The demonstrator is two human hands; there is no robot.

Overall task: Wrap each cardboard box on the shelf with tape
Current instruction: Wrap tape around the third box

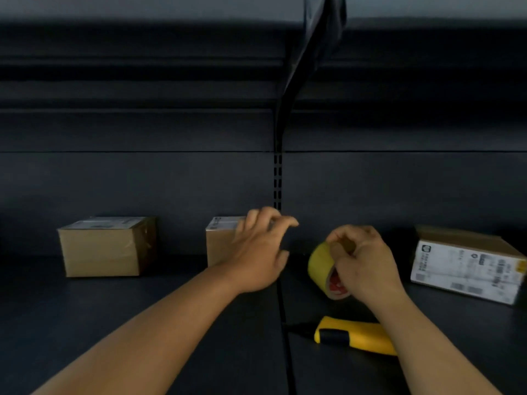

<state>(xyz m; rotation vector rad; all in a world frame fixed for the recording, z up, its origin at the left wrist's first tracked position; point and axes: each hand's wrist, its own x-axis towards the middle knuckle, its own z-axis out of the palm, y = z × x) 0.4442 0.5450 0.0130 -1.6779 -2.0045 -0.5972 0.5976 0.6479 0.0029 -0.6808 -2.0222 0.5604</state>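
The tape roll [320, 265] is the anchor here: a yellow-green roll standing on edge on the dark shelf [142, 323], gripped by the right hand [365, 263], whose fingertips pinch at the top of the roll as if hunting for the loose end. Just left of the roll, the left hand [259, 252] hangs over the middle box [221, 243], fingers spread and loosely curved, holding nothing; whether it touches the box I cannot tell. Further left of the roll sits a second cardboard box [105, 246], its sides shiny (possibly taped already, though the light is poor). Well to the right of the roll lies a flatter box [467, 266] with a white printed label. Close in front of the roll lies a yellow-and-black tool [353, 336], perhaps a cutter.

To my eye the step in hand is freeing the tape's end. Doing it well means peeling a clean, full-width tab, keeping the roll steady, then pressing that tab flat on the middle box while the left hand braces it.
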